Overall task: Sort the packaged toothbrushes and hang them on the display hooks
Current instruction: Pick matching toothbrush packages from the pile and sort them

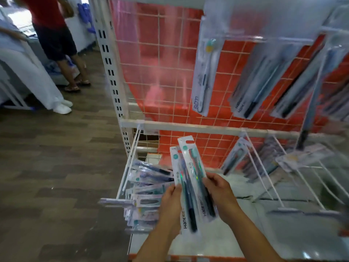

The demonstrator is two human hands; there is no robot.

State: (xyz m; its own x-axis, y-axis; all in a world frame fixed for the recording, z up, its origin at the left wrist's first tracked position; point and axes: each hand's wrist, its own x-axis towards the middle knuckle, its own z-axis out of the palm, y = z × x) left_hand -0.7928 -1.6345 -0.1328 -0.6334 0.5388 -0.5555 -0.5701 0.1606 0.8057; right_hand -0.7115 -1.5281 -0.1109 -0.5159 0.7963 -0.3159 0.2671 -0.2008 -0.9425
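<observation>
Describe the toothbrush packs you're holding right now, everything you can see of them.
At least two long flat toothbrush packs, white card under clear plastic, each with a hang slot on top, a teal round sticker and dark-handled brushes. They are fanned upright, overlapping, before the lower rail. The left hand grips the left edge, the right hand the right.

— Is the light good?
— Bright and even; a pale glare washes the red wire-grid back panel (160, 59) at upper centre.
— And sharpness?
— Motion blur smears the hanging clear-packaged toothbrushes (268, 76) at upper right; straight lines bow toward the edges.
</observation>
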